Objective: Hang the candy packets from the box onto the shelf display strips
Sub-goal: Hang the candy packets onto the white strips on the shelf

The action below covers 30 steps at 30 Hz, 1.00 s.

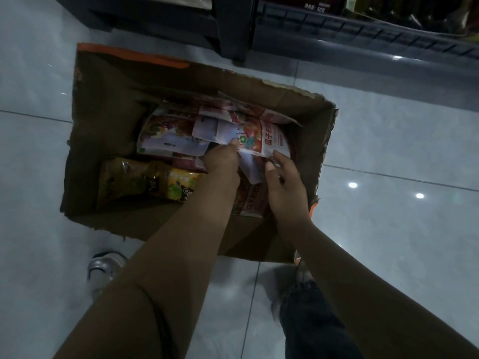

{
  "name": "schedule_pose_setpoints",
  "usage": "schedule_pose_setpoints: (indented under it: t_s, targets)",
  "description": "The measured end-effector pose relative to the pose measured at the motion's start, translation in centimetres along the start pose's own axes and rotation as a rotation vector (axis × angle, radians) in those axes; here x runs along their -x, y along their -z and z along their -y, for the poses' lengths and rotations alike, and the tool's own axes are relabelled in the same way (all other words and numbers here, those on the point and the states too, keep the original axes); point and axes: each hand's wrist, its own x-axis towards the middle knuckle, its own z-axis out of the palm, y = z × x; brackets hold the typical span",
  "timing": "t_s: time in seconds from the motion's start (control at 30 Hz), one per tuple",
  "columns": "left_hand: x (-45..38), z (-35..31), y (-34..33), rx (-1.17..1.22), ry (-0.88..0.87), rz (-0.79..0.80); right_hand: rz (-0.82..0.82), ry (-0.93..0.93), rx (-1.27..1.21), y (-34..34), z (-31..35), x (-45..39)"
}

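The floor [388, 141] is laid with large pale grey glossy tiles, with thin dark grout lines crossing the frame at a slant. Small bright spots of overhead light reflect off the tiles at the right of the frame, and another glint sits near the top right. Along the top of the frame runs the dark grey base of a shelving unit [363, 35], its lowest shelf edged by a ribbed rail. A dark upright post [233, 27] meets the floor at top centre. The scene is dim overall.
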Motion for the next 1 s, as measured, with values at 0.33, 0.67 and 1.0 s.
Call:
schedule_pose_setpoints:
  t_s: [0.33, 0.67, 1.0]
  targets:
    - [7.8, 2.4, 5.8, 0.102, -0.013, 0.067, -0.024, 0.134, 0.014, 1.2, 2.2, 4.7]
    - [27.2, -6.5, 14.6, -0.164, -0.209, 0.149, -0.052, 0.258, 0.051, 5.1, 16.0, 18.6]
    - [52.6, -19.1, 21.0, -0.855, -0.808, 0.451, -0.04, 0.391, -0.255, 17.2, 34.7, 34.3]
